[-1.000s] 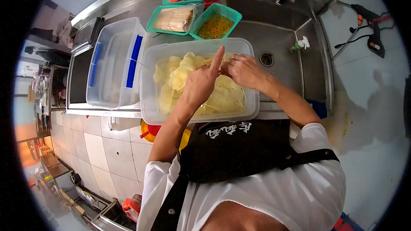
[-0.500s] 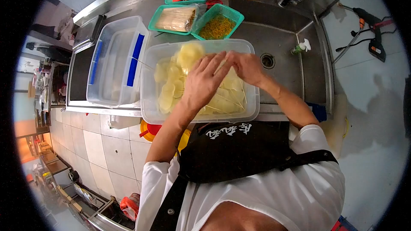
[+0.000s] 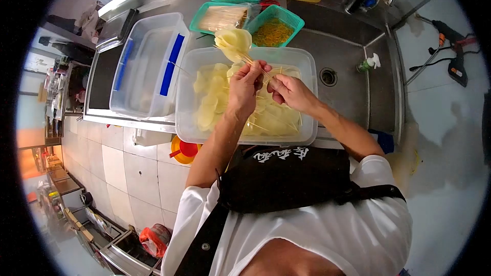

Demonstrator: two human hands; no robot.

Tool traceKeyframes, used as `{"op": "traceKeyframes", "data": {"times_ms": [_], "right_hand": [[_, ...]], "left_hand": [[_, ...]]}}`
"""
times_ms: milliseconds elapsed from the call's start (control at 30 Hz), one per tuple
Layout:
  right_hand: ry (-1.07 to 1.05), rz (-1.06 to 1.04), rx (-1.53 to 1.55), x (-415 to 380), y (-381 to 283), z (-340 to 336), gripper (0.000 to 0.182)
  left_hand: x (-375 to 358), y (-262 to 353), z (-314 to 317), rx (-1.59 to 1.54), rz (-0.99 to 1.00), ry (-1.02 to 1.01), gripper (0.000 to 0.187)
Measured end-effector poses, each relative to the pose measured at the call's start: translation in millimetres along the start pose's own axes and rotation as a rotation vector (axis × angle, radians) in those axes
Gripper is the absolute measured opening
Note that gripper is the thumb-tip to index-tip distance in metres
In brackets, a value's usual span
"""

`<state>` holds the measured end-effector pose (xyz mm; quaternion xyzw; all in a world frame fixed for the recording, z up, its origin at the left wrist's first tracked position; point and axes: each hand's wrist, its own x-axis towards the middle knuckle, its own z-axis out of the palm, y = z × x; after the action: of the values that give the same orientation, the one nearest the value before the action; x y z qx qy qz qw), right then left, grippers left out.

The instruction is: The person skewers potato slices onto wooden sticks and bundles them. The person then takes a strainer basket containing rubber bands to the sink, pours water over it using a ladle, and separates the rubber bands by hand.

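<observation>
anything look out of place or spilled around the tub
One thin stick juts over the left rim of the tub toward the clear bin, so it looks stray; no spill shows.

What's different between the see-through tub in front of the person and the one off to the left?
The front tub holds a heap of pale yellow slices and thin sticks; no slices show in the left tub.
The left tub has blue strips along two opposite sides; none show on the front tub.
The front tub's long side runs left to right, the left tub's roughly front to back.
Both look like clear plastic.
</observation>
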<state>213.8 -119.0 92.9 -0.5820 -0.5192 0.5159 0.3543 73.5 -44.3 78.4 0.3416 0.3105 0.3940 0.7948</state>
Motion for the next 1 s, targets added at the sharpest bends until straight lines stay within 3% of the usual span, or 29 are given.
{"op": "traceKeyframes", "data": {"times_ms": [100,233,367,533,633,733,833,933,1000], "right_hand": [[-0.168,0.097,0.081,-4.5,-2.6,-15.6,0.034],[-0.091,0.025,0.221,12.2,0.5,-6.4,0.03],[-0.07,0.059,0.192,4.6,-0.9,7.5,0.029],[-0.245,-0.016,-0.27,-1.3,4.8,-1.6,0.029],[-0.177,-0.157,-0.818,7.5,11.8,-7.0,0.026],[0.065,-0.372,-1.013,16.4,38.8,-7.9,0.023],[0.132,-0.331,-0.892,14.3,25.0,-8.5,0.023],[0.172,-0.293,-0.685,16.9,7.3,-11.3,0.032],[0.061,-0.148,-0.35,29.0,9.1,-19.8,0.04]], "left_hand": [[2.4,0.8,-2.7,0.026,-0.019,-0.021,0.019],[-7.6,5.3,8.6,0.025,-0.088,-0.185,0.019],[-4.1,9.0,4.2,0.216,0.103,0.028,0.021],[-3.9,47.1,-28.6,0.104,0.203,0.093,0.022],[-14.0,85.6,-53.9,0.217,0.318,0.2,0.022],[-26.9,131.6,-93.4,0.295,0.446,0.333,0.02],[-32.7,174.0,-151.8,0.455,0.501,0.444,0.023],[-18.9,200.4,-228.7,0.778,0.371,0.628,0.025],[-6.7,204.6,-278.6,1.024,0.292,0.709,0.027]]}}
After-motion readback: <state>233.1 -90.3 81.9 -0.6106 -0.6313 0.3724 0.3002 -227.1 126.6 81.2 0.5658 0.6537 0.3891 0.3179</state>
